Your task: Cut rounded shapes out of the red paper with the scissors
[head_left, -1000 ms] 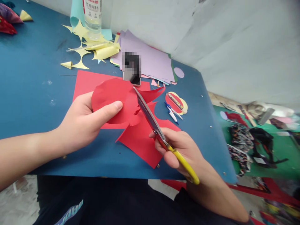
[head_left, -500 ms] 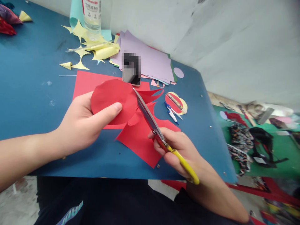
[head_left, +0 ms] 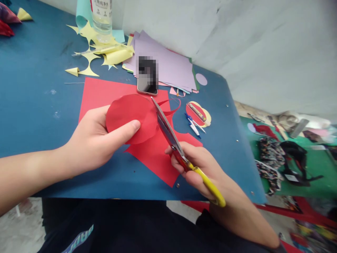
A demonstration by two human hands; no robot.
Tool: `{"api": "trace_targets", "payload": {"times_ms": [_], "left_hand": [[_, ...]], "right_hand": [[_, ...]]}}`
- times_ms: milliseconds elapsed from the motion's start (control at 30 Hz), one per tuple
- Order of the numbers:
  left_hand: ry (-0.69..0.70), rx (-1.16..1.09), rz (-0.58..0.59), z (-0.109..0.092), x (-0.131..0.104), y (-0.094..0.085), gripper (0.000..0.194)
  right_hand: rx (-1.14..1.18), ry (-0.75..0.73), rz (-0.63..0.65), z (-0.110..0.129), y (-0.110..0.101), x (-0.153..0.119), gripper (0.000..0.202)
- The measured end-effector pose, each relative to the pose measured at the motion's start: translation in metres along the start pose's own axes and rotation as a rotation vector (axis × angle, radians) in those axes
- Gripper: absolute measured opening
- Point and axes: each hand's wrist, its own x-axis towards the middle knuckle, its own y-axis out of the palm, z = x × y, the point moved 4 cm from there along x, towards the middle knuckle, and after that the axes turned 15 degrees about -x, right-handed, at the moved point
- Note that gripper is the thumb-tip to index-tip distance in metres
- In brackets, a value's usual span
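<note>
My left hand [head_left: 97, 140] pinches a red paper circle [head_left: 131, 116], thumb on top and the other fingers hidden beneath it. Its edge is slightly uneven. In my right hand [head_left: 197, 168] is a pair of scissors [head_left: 171, 137] with yellow and red handles, its blades together and pointing up and left along the circle's right edge. Under both hands lie a red sheet [head_left: 100, 91] and a cut red paper piece [head_left: 158, 165] with curved edges. A thin curled red strip [head_left: 173, 109] stands behind the blades.
Beyond the red sheet are a phone [head_left: 147, 86], a stack of purple paper [head_left: 168, 63], yellow scraps [head_left: 89, 59] and a water bottle [head_left: 102, 21]. A compass [head_left: 193, 124] lies to the right, near a red circle [head_left: 195, 116]. The wall [head_left: 237, 45] borders the blue table [head_left: 34, 105].
The red circle in my left hand has shifted slightly right and down, closer to the scissors. The curled red scrap behind the blades has shifted. My right hand has barely moved.
</note>
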Motion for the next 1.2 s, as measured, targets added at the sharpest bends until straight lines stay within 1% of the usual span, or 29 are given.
{"api": "trace_targets", "payload": {"times_ms": [100, 300, 533, 633, 833, 1067, 1200], "left_hand": [[0.001, -0.005, 0.014, -0.0005, 0.0000, 0.0008, 0.012], [-0.029, -0.044, 0.033, -0.0006, 0.0012, 0.0041, 0.008], [-0.035, -0.056, 0.072, 0.0029, 0.0009, 0.0039, 0.004], [-0.048, -0.046, 0.071, 0.0041, 0.0008, 0.0038, 0.008], [-0.060, -0.067, 0.046, 0.0018, 0.0016, 0.0061, 0.014], [-0.012, -0.038, 0.053, 0.0022, 0.0005, 0.0018, 0.013], [0.074, 0.022, 0.088, 0.0000, 0.0025, 0.0011, 0.011]], "right_hand": [[-0.010, -0.010, 0.001, 0.0008, -0.0011, 0.0002, 0.074], [-0.011, 0.016, 0.005, -0.0013, -0.0006, 0.0003, 0.074], [-0.007, -0.018, 0.000, -0.0024, 0.0003, 0.0004, 0.072], [-0.004, -0.040, -0.018, -0.0025, -0.0001, 0.0001, 0.071], [-0.027, -0.031, -0.033, -0.0021, -0.0015, -0.0005, 0.071], [-0.057, -0.012, -0.031, -0.0022, -0.0034, -0.0018, 0.073], [-0.075, -0.067, -0.029, -0.0012, -0.0035, -0.0010, 0.073]]}}
